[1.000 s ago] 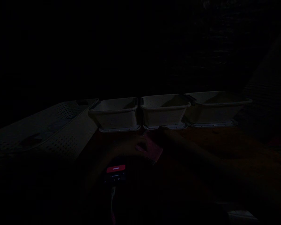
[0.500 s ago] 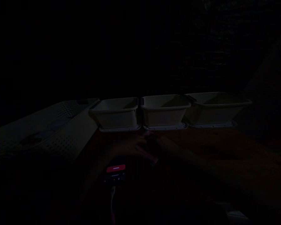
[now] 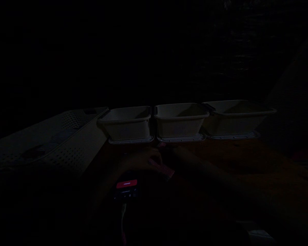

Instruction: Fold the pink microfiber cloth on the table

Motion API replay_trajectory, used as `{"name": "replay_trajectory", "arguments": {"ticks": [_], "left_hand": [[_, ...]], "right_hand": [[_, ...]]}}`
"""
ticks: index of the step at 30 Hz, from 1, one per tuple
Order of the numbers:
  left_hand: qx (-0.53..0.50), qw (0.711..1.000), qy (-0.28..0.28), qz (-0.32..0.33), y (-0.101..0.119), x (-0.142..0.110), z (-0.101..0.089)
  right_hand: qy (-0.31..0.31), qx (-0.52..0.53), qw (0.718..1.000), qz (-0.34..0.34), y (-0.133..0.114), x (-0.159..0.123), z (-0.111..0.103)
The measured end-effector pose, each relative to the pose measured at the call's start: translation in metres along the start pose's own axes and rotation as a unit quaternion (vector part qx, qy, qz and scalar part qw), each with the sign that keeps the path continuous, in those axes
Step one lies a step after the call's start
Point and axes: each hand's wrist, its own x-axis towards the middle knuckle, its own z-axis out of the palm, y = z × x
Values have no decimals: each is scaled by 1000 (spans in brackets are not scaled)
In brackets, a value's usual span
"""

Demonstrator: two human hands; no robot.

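Observation:
The scene is very dark. My left hand (image 3: 145, 158) is closed on a pink cloth item (image 3: 164, 169) with a pale patterned edge; its exact kind cannot be made out. Part of the pink material hangs below the fingers toward me, and another bit shows above them. Just to the right, my right hand (image 3: 181, 154) reaches in close to the same cloth, its fingers lost in shadow. Below my left wrist lies a phone (image 3: 127, 191) with a lit screen and a red button, a pale cable (image 3: 123, 218) plugged into its near end.
Three light plastic bins, left (image 3: 128, 128), middle (image 3: 181, 126) and right (image 3: 236, 123), stand in a row behind my hands on pale lids. At left is a perforated basket (image 3: 92, 140) with dim contents. A pale object (image 3: 260, 235) lies at the lower right of the wooden table (image 3: 236, 153).
Very little differs. The pink bit above my left fingers shows less, and the hanging part has shifted slightly right. Phone, bins and basket have stayed put.

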Motion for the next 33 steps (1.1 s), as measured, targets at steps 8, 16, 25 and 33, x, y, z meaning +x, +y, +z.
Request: {"name": "replay_trajectory", "arguments": {"ticks": [8,16,25,33], "left_hand": [[-48,999,-8,-4,-2,1,2],[-17,1000,-6,2,-2,1,0],[-17,1000,-15,6,4,0,-2],[38,996,66,56,-14,1,-10]], "right_hand": [[-19,-21,999,23,30,-2,-4],[7,-5,999,54,51,-9,-5],[61,32,997,42,46,-5,-6],[72,74,994,23,28,-8,-12]]}}
